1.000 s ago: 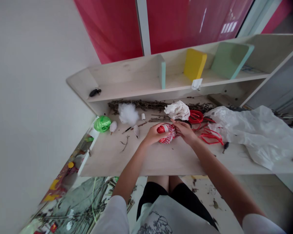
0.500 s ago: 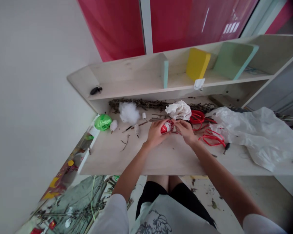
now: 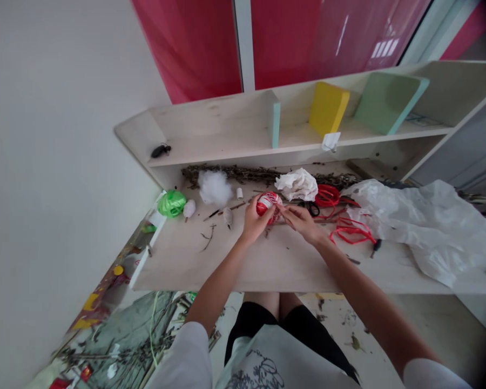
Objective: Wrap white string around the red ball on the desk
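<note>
A red-and-white ball (image 3: 268,201), which looks wound with red strands, rests in my left hand (image 3: 252,222), whose fingers curl round its left side and underside. My right hand (image 3: 302,221) is at the ball's right side with thumb and fingertips pinched together. What sits between those fingertips is too small to make out. Just right of my right hand lie black-handled scissors (image 3: 314,208), partly covered. Behind the hands is a crumpled white paper (image 3: 297,185). Red cord (image 3: 353,231) lies in loose loops to the right.
Left on the desk are a green ball of string (image 3: 171,203), white stuffing (image 3: 214,187) and small white wrapped pieces (image 3: 189,208). Dry twigs (image 3: 243,173) line the back. A clear plastic bag (image 3: 437,227) spreads across the right. A shelf with a yellow divider (image 3: 328,108) stands above.
The ball has shifted slightly left and been turned, showing more of its red-and-white surface. My right hand has moved a little left and down, and the scissors behind it now show more.
</note>
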